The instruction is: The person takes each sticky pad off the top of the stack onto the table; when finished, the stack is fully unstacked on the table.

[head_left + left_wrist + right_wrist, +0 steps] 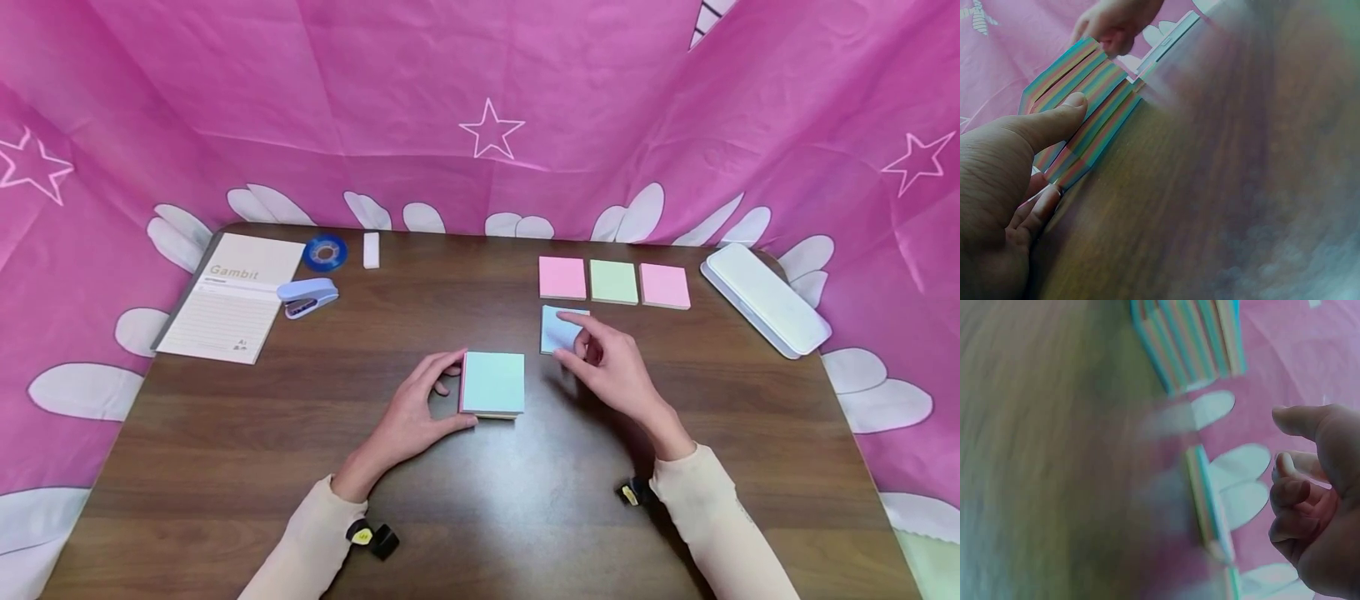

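Note:
My left hand point(420, 408) grips a stack of sticky note pads point(492, 383) at its left side, thumb at the near side and fingers at the far side. The stack's top pad is pale blue-green. In the left wrist view, striped edges of several layers point(1100, 106) show beside the thumb. My right hand point(611, 367) hovers by a light blue sticky note pad point(555, 333), overlapping it in the head view. In the right wrist view this hand point(1322, 512) has thumb and index finger extended, other fingers curled, and nothing between them.
Behind the blue pad stand a pink pad point(562, 277), a green pad point(613, 282) and another pink pad point(664, 286). A white case point(768, 300) lies far right. On the left are a notebook point(232, 308), a stapler point(307, 296), blue tape point(325, 252) and a white eraser-like block point(371, 250).

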The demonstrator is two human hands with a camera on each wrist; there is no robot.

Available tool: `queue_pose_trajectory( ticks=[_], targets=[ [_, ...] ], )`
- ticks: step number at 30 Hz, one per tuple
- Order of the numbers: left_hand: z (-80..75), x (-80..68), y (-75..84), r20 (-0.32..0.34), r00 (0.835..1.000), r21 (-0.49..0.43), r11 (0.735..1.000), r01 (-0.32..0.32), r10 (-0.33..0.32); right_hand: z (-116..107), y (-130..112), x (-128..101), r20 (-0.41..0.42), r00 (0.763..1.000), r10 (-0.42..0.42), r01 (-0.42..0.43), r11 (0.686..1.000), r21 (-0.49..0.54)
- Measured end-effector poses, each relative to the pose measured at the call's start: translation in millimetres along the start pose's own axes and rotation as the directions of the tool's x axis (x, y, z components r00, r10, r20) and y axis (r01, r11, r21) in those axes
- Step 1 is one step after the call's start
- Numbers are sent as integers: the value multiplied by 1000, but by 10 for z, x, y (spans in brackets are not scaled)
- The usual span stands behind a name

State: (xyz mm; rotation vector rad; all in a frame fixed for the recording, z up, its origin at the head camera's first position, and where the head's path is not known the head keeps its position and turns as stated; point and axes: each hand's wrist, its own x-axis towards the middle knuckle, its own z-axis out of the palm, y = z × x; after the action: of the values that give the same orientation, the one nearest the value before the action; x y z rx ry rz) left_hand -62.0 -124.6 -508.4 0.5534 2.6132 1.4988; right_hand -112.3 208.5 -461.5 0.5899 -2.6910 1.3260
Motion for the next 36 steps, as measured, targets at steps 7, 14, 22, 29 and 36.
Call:
queue_pose_trajectory(
  ticks=[7, 14, 22, 29, 36],
  targets=[
    [-21, -11, 12, 4, 1000, -8, 1000, 1, -1, 100, -284, -62, 71, 994, -79, 78, 997, 20],
    [-11, -5, -4, 14, 1000, 6, 1000, 1, -2, 335, -434, -145, 166, 986, -32, 45, 996, -76],
    [-12, -2, -1, 9, 1000, 25, 1000, -8, 8, 527, -488, -191, 184, 983, 3, 16, 994, -105],
    [-5, 5, -13, 5, 1000, 31, 999, -18, 17, 552, -491, -197, 165, 986, -17, 27, 998, -63],
    [-3, 6, -10, 11, 1000, 27, 1000, 4, -4, 500, -467, -186, 133, 990, -45, 49, 999, -20]
  ],
)
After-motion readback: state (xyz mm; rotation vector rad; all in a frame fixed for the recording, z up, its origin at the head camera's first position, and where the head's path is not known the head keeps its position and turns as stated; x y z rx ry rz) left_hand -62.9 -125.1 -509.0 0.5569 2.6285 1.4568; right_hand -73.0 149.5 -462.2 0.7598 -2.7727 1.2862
